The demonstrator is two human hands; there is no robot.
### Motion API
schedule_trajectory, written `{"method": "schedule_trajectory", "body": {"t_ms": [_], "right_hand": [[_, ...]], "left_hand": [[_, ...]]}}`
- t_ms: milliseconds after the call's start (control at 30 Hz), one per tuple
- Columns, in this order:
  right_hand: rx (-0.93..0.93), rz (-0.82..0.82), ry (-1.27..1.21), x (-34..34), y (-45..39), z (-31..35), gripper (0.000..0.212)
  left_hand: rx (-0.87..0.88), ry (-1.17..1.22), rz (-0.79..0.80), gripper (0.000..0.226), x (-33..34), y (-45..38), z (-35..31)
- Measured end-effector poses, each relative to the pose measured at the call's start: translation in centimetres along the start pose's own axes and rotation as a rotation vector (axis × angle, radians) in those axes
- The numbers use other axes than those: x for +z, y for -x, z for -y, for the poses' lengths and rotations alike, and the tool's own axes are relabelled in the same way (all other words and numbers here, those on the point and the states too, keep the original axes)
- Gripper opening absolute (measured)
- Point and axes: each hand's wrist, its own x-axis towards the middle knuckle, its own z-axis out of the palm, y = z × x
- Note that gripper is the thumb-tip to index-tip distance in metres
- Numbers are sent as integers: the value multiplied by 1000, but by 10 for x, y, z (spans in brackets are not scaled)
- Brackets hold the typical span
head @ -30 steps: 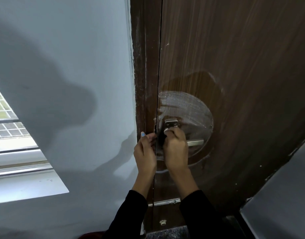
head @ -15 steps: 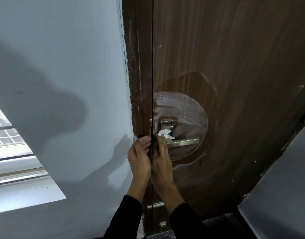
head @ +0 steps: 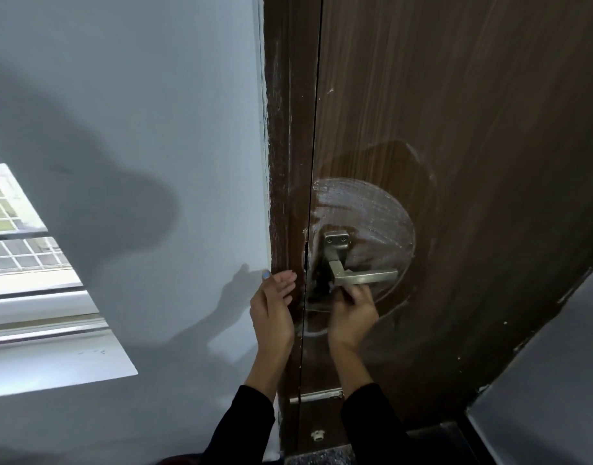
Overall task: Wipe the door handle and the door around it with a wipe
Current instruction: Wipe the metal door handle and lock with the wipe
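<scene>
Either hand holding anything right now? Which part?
Left hand: open, holds nothing. Right hand: fingers curled under the door handle; any wipe is hidden, so cannot tell.

Right fingers (head: 350,293) — hidden under handle (head: 365,277)

- The right hand (head: 352,308) has dropped from the lever's base to just beneath the door handle (head: 363,277)
- The wipe seen above its fingers earlier is now hidden
- The left hand (head: 273,308) has opened, away from the door edge

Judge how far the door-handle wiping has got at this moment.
Roughly midway. Done: a streaky round wiped patch on the door above the handle. In hand: right hand working beneath the lever; the wipe is hidden. Left hand rests by the frame. The lower door looks untouched.
</scene>
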Motion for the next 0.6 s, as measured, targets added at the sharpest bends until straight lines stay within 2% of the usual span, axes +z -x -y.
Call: {"method": "schedule_trajectory", "body": {"t_ms": [67, 167, 433, 600], "right_hand": [[332, -71, -214, 8, -8, 7, 31], [626, -64, -411, 16, -9, 4, 32], [1086, 15, -847, 6, -10, 19, 21], [1225, 204, -957, -3, -13, 24, 11]], "left_hand": [[1, -4, -2, 47, -1, 1, 0], [1, -6, -23, 48, -4, 2, 1], [-30, -12, 5, 48, 3, 4, 3], [-35, -12, 15, 49, 9, 5, 6]]}}
